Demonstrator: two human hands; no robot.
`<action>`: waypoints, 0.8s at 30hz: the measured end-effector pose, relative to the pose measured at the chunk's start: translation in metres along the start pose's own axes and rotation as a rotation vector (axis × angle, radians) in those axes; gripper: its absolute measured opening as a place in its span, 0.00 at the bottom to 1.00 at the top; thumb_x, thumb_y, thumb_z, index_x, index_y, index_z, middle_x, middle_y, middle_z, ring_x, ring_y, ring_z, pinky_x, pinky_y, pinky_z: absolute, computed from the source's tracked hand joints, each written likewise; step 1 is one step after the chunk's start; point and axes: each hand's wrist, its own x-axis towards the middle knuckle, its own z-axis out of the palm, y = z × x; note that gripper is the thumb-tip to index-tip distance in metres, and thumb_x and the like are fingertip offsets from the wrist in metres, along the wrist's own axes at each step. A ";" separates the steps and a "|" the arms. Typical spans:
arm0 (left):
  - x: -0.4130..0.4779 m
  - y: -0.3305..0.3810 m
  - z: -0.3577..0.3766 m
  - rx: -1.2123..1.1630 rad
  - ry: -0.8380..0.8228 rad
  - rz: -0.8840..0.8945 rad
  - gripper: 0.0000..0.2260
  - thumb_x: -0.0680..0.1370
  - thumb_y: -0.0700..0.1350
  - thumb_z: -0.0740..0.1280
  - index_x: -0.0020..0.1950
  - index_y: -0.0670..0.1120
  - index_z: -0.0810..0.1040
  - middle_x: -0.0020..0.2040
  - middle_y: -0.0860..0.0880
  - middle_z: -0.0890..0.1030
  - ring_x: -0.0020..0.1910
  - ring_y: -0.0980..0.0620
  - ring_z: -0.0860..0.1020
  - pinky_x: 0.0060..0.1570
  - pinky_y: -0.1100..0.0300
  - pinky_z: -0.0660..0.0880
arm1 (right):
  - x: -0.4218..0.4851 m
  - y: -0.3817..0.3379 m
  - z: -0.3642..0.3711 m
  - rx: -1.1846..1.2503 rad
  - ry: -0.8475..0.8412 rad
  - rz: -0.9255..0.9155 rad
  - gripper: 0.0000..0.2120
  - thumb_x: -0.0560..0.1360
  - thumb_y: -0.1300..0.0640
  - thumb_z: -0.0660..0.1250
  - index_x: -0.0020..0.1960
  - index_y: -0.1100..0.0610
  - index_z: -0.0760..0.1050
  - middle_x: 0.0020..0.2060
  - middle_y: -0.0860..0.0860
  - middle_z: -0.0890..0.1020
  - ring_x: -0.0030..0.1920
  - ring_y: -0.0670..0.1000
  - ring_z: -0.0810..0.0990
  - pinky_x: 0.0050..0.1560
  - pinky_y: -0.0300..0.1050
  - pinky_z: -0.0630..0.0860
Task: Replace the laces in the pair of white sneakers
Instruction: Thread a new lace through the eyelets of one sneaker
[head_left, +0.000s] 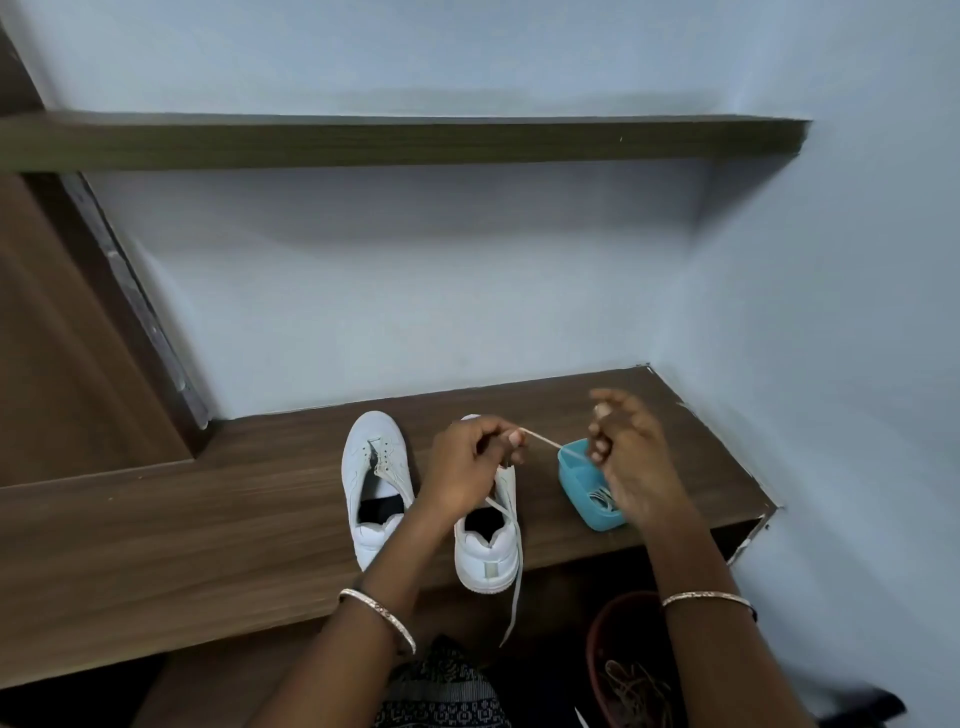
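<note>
Two white sneakers stand side by side on the wooden counter (208, 525), toes toward the wall. The left sneaker (375, 480) has no lace in its eyelets. My left hand (467, 470) hovers over the right sneaker (491, 553) and pinches a white lace (543, 440). This lace runs taut to my right hand (626, 457), which grips its other part above a small blue container (582, 486). One loose lace end (514, 587) hangs down past the sneaker's heel and over the counter edge.
The blue container holds coiled laces (605, 501). A dark red bowl (605, 649) with brownish laces sits below the counter at lower right. A wooden shelf (415, 140) runs along the wall above. Blue walls close the back and right; a wooden panel (62, 338) stands at left.
</note>
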 end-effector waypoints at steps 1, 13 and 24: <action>-0.001 0.010 -0.003 -0.089 -0.022 -0.030 0.07 0.80 0.41 0.68 0.46 0.47 0.85 0.35 0.52 0.83 0.36 0.55 0.81 0.43 0.58 0.79 | -0.004 0.007 0.002 -0.095 -0.039 0.076 0.12 0.82 0.66 0.58 0.51 0.57 0.80 0.31 0.51 0.71 0.28 0.44 0.66 0.28 0.36 0.65; 0.004 0.042 -0.051 -0.357 0.053 -0.169 0.06 0.76 0.39 0.72 0.49 0.38 0.82 0.37 0.38 0.83 0.35 0.47 0.81 0.43 0.48 0.79 | -0.038 0.020 0.062 -0.322 -0.404 0.063 0.09 0.81 0.63 0.64 0.45 0.61 0.82 0.36 0.53 0.82 0.35 0.45 0.78 0.36 0.35 0.73; -0.014 -0.060 0.001 -0.197 0.141 -0.627 0.11 0.79 0.46 0.68 0.43 0.39 0.81 0.36 0.44 0.82 0.32 0.50 0.79 0.39 0.54 0.82 | -0.032 -0.006 0.042 0.146 -0.394 0.074 0.09 0.79 0.69 0.58 0.46 0.63 0.77 0.31 0.50 0.74 0.29 0.43 0.67 0.28 0.33 0.66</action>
